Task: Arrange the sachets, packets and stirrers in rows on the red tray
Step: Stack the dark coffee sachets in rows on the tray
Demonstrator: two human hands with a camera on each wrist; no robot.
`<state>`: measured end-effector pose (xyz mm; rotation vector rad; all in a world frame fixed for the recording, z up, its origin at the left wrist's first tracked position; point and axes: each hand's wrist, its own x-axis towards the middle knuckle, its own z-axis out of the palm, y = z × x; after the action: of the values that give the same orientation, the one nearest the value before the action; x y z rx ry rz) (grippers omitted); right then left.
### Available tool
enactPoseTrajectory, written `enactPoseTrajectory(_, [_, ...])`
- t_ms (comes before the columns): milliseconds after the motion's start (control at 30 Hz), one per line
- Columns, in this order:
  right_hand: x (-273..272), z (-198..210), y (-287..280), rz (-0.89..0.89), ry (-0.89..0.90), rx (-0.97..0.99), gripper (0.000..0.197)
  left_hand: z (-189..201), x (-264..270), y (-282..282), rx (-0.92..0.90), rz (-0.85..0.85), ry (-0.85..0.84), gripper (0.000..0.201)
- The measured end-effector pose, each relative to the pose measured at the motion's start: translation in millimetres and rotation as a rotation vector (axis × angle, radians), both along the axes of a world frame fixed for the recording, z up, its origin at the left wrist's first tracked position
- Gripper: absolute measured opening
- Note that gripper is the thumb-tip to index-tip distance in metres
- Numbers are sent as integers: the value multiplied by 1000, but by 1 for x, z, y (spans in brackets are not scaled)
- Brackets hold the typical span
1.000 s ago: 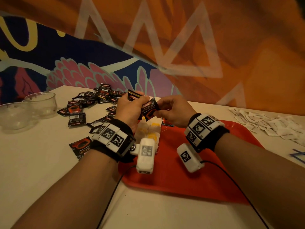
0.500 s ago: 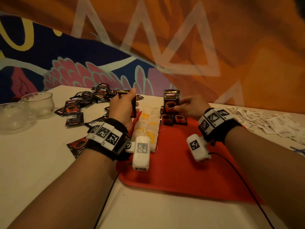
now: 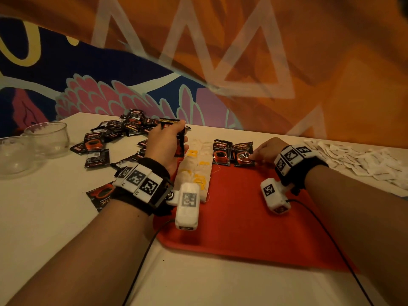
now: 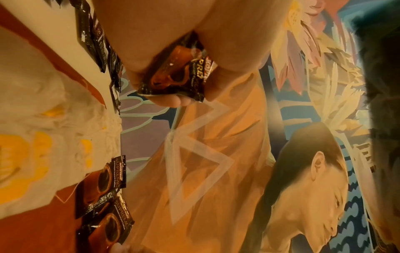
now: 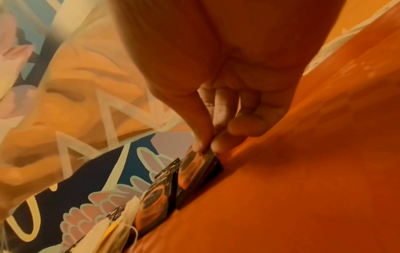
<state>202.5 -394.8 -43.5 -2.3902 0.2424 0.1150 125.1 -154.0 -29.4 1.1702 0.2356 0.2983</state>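
On red tray (image 3: 242, 217) | black-orange coffee sachet (image 3: 242, 153) pinched by right hand (image 3: 268, 150) | left hand (image 3: 164, 144) grips another sachet (image 3: 176, 138)

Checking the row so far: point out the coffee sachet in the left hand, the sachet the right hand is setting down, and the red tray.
held coffee sachet (image 4: 179, 77), left wrist view, printed front.
placed sachet (image 3: 242, 154), head view, cup picture.
red tray (image 3: 254, 228), head view, bare floor.

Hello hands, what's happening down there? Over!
Left hand holds a coffee packet. Right hand pinches a packet on the red tray. Nothing blocking.
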Motion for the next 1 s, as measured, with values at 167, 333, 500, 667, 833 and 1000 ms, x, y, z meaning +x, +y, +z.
enactPoseTrajectory(167, [1,3,8,4,57,-22,27,1,-1,1,-2,-3,2,12])
enactPoseTrajectory(333, [-1,5,12,-7,76,-2,27,1,-1,1,-5,-11,0,17])
enactPoseTrajectory(500, [-3,6,12,-11,82,-11,26,0,-1,2,-4,-17,-1,15])
enactPoseTrajectory(667, [1,3,8,-11,75,-4,24,1,-1,1,-36,-23,21,15])
enactPoseTrajectory(833, [4,1,4,0,27,-78,33,2,-2,2,-25,-5,16,7])
enactPoseTrajectory(1000, [1,11,10,52,-152,-65,23,-2,-1,3,35,-15,-28,3])
